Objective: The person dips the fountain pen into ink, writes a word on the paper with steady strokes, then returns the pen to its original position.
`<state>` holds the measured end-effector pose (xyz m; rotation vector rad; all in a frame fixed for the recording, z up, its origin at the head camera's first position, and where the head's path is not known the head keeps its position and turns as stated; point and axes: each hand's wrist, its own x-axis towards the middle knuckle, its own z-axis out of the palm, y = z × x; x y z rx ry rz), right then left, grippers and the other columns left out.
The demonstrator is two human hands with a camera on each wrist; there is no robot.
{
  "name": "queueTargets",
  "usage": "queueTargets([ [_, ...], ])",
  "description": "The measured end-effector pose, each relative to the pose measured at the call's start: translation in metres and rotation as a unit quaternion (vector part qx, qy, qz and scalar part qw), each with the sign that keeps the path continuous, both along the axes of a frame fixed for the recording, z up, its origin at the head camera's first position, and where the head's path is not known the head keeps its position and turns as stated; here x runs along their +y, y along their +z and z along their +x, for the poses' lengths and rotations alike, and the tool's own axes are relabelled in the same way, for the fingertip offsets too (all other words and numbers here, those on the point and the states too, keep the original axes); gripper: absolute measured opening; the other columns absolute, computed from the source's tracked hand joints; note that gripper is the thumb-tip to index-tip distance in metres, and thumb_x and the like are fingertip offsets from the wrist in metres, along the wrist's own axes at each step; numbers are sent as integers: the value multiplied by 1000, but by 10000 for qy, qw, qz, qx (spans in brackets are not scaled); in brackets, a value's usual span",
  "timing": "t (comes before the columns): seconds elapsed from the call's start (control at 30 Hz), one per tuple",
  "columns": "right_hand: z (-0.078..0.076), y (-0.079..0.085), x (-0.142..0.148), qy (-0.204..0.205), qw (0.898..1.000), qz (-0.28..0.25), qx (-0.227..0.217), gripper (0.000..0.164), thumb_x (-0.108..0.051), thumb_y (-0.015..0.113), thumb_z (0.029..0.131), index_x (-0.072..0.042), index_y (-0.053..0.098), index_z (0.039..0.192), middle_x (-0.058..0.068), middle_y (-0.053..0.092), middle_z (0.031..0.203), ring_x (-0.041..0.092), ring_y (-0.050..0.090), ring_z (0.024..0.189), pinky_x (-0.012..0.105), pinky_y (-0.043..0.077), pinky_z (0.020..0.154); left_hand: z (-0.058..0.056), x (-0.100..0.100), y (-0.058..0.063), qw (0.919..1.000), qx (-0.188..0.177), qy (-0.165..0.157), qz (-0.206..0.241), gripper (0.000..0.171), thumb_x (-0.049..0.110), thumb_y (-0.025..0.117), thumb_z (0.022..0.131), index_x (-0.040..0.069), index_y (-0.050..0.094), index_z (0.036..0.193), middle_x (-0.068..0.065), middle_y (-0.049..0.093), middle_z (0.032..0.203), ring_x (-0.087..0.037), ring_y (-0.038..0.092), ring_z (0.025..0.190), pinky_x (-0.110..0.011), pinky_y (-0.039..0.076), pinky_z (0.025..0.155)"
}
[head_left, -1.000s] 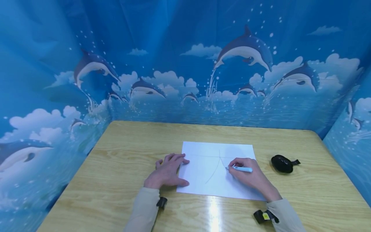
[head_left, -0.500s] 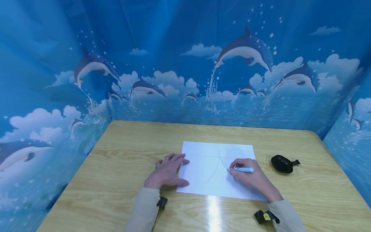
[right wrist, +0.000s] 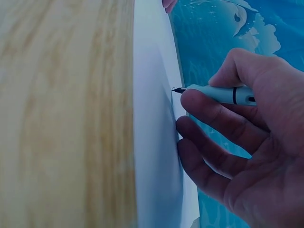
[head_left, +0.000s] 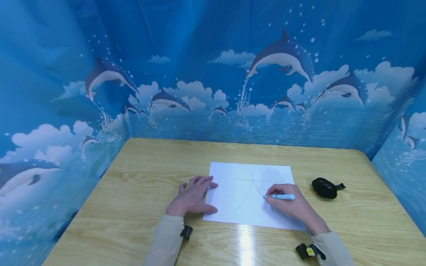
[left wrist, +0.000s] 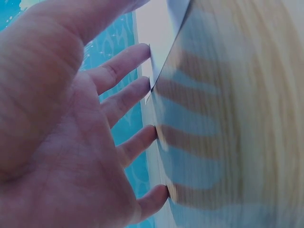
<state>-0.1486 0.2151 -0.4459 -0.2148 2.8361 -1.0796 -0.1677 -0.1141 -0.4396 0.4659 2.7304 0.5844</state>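
Note:
A white sheet of paper (head_left: 226, 201) lies on the wooden table, bearing a thin cross of lines and two curves that spread downward from it. My left hand (head_left: 191, 197) rests at the sheet's left edge, fingers spread; the left wrist view shows the fingertips (left wrist: 145, 51) touching down, some on the paper's corner (left wrist: 161, 28). In my right hand (head_left: 294, 205), thumb and fingers pinch a light-blue fountain pen (head_left: 283, 197). The pen's dark nib meets the paper at the lower end of the right curve. Seen from the right wrist, the pen (right wrist: 213, 93) slants over the sheet (right wrist: 154, 137).
A shiny black oval object (head_left: 324, 188) with a short tab lies right of the paper. Behind the wooden table (head_left: 156, 159) hangs a blue curtain (head_left: 199, 122) printed with dolphins. Black wrist cameras sit at both sleeves.
My right hand has moved slightly right and toward me with the pen, and the right curve has grown longer. The left hand and the paper have stayed in place.

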Motion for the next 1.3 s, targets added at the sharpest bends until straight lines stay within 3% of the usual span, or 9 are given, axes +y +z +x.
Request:
queueTargets([
  [0.33, 6, -1, 4, 75, 9998, 34, 176, 5, -17, 72, 87, -18, 77, 88, -7, 73, 82, 9, 59, 72, 21, 48, 63, 0, 1, 0, 10000, 1, -16, -59, 75, 48, 85, 78, 29, 56, 144, 3, 35, 167, -37, 23, 155, -75, 20, 115],
  [0.93, 13, 0, 10, 214, 9995, 158, 175, 5, -21, 73, 87, -20, 77, 90, -6, 76, 89, 8, 65, 82, 21, 52, 70, 0, 0, 2, 10000, -56, -25, 16, 74, 48, 84, 79, 28, 56, 145, 2, 35, 167, -37, 23, 156, -76, 20, 115],
  [1.3, 19, 1, 17, 208, 9997, 110, 70, 3, -21, 75, 86, -21, 77, 88, -7, 75, 87, 5, 63, 78, 20, 51, 68, 0, 0, 1, 10000, -1, -27, -55, 75, 48, 85, 78, 28, 56, 144, 2, 35, 167, -37, 23, 155, -76, 20, 115],
])
